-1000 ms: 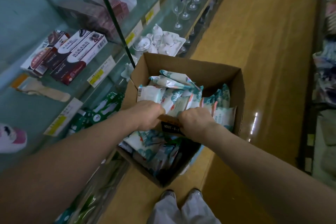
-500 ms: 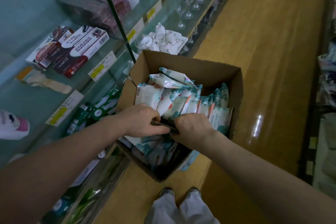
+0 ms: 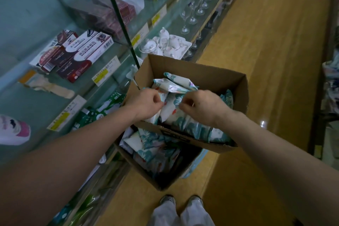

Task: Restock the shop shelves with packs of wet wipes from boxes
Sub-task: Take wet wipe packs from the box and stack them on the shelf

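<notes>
Nearest: two shoes [image 3: 167, 200] and pale trouser legs [image 3: 161, 214] at the bottom edge, on a wooden floor [image 3: 266, 60].

Just ahead of the feet, a lower cardboard box [image 3: 135, 163] stands open beside the shelving. Loose packs [image 3: 152, 145] lie flat and overlapping inside it.

An upper cardboard box [image 3: 216, 77] sits on the far part of the lower one, top open. Its near wall carries a dark printed label [image 3: 176, 135].

The wet wipe packs [image 3: 176, 86] fill this upper box. They are soft flat pouches with a white ground, teal leaf print, small orange-red marks and crimped end seals. Most stand on edge. A few lie tilted on top, toward the far wall.

Left hand [image 3: 146, 103]: over the left side of the upper box, fingers curled, thumb and forefinger closed on the top edge of an upright pack.

Right hand [image 3: 203, 105]: over the middle of the box, fingers curled, thumb against forefinger on the top of a leaf-printed pack. Cannot tell whether both hands hold the same pack.

To the left are glass shelves [image 3: 36, 97] with yellow price tags [image 3: 101, 76]. Green packets [image 3: 102, 110] sit low, just beside the boxes. Above them are toothpaste cartons [image 3: 73, 55]. Farther along are a white tea set [image 3: 165, 44], then wine glasses [image 3: 192, 14].
</notes>
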Demonstrator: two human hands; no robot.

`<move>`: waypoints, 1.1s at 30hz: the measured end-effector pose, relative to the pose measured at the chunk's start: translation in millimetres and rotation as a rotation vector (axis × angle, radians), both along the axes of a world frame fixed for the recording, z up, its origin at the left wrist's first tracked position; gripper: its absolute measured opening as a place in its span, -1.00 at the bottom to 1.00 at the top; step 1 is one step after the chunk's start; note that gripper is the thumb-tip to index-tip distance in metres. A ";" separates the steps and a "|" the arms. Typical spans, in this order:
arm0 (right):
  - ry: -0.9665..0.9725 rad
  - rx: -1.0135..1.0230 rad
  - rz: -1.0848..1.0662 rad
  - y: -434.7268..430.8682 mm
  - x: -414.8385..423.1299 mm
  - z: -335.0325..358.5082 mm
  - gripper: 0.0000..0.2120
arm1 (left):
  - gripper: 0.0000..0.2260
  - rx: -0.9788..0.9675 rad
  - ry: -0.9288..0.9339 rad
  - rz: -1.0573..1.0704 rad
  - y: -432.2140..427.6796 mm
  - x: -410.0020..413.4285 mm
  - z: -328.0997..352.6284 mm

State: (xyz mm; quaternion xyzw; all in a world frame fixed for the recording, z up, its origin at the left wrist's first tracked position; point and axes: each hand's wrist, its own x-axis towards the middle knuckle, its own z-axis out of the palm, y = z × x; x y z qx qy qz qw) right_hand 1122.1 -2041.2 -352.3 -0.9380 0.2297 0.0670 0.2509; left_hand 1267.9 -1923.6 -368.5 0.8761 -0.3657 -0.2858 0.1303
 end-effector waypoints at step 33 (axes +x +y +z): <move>-0.339 0.385 -0.572 -30.8 -0.9 12.0 -0.78 | -0.64 -0.212 0.908 0.707 -31.8 -11.2 11.9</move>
